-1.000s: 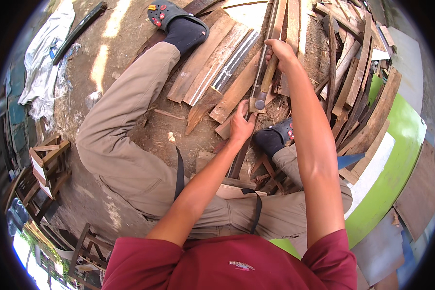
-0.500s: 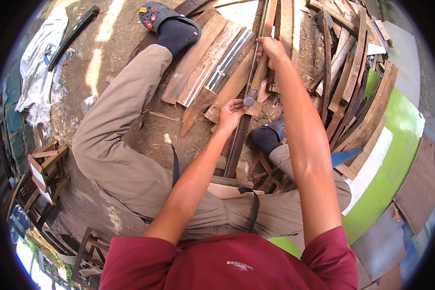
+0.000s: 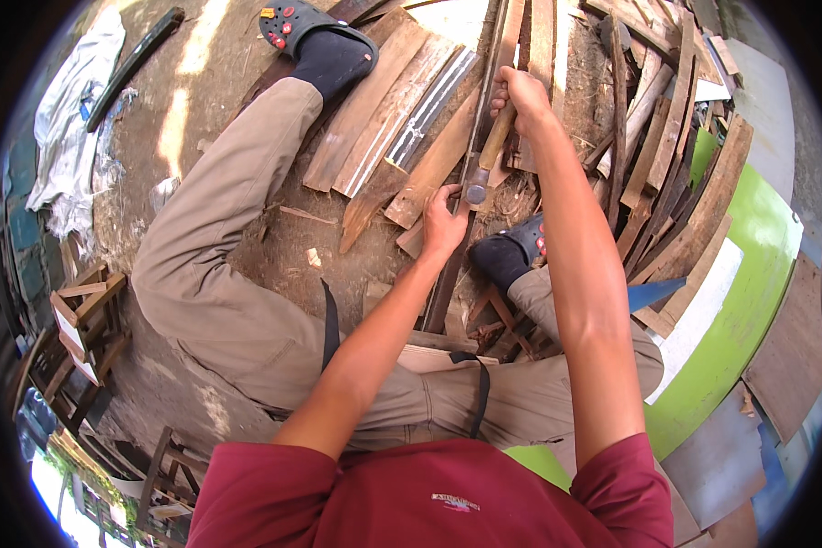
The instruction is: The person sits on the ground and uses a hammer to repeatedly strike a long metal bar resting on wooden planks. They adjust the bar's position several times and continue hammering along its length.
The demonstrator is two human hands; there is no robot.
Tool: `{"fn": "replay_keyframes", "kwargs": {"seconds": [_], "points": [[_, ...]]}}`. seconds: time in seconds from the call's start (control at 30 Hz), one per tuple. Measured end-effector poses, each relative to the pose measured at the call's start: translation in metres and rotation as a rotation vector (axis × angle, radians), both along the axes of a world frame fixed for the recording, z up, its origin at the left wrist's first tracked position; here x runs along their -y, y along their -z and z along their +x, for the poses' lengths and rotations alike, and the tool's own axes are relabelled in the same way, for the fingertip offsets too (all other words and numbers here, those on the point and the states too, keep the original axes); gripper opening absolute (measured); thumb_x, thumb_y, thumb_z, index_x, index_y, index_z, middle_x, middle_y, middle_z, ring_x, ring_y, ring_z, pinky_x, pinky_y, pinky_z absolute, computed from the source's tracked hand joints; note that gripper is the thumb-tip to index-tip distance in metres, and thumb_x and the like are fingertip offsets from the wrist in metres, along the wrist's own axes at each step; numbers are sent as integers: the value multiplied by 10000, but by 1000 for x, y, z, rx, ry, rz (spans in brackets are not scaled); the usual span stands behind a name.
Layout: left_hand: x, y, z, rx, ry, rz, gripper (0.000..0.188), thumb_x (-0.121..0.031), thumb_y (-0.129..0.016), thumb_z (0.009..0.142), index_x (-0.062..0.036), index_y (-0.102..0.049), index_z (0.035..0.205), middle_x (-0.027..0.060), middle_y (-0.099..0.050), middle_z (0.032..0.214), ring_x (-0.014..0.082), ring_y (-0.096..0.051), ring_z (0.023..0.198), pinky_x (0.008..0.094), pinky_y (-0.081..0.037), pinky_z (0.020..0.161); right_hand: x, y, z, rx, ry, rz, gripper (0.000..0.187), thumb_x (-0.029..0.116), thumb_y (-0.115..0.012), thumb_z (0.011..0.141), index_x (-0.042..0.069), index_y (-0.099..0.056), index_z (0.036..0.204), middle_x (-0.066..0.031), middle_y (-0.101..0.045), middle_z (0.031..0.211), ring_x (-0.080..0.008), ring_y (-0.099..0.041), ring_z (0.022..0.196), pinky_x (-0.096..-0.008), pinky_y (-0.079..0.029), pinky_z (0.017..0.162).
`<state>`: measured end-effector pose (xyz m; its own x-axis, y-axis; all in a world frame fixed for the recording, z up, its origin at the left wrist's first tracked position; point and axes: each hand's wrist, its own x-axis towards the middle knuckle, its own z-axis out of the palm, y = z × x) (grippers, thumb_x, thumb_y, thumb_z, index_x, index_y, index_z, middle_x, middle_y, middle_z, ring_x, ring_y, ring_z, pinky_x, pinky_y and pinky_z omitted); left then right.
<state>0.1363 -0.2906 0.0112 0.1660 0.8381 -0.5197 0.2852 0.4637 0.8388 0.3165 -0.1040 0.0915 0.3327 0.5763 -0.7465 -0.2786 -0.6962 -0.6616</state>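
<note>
My right hand (image 3: pixel 523 95) is wrapped round the wooden handle (image 3: pixel 496 142) of a hammer. Its round metal head (image 3: pixel 476 194) is over a long, narrow, dark wooden beam (image 3: pixel 449 274) that runs away from me between my legs. Close beside the head, my left hand (image 3: pixel 443 225) lies against the beam with thumb and fingers drawn together. Whatever may be between those fingertips is too small or hidden to make out.
Several flat boards (image 3: pixel 379 100) lie left of the beam, one with white stripes. Piled timber (image 3: pixel 667 137) and a green panel (image 3: pixel 758 274) are to the right. My shoe (image 3: pixel 320 36) rests at the far left. A wooden frame (image 3: pixel 87 310) is at the left edge.
The hammer has tilted, so its head now sits slightly lower and farther right. My left hand has shifted a little right and nearer to me; my right hand keeps its hold.
</note>
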Motion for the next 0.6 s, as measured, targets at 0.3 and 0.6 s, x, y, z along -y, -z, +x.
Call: {"fn": "replay_keyframes", "kwargs": {"seconds": [0.3, 0.6], "points": [[22, 4, 6, -323, 325, 248, 724, -160, -731, 847, -14, -362, 1453, 206, -472, 1418, 379, -427, 1358, 515, -333, 1104, 17, -9, -18, 162, -44, 100, 166, 184, -609, 868, 49, -592, 773, -7, -488, 605, -124, -464, 515, -319, -390, 506], [32, 5, 22, -383, 306, 234, 740, -183, -725, 865, -2, -337, 1469, 179, -427, 1481, 337, -387, 1401, 519, -275, 1129, 37, -6, -33, 552, 25, 191, 203, 195, -636, 854, 45, -600, 722, -12, -537, 615, -131, -487, 506, -317, -400, 492]]}}
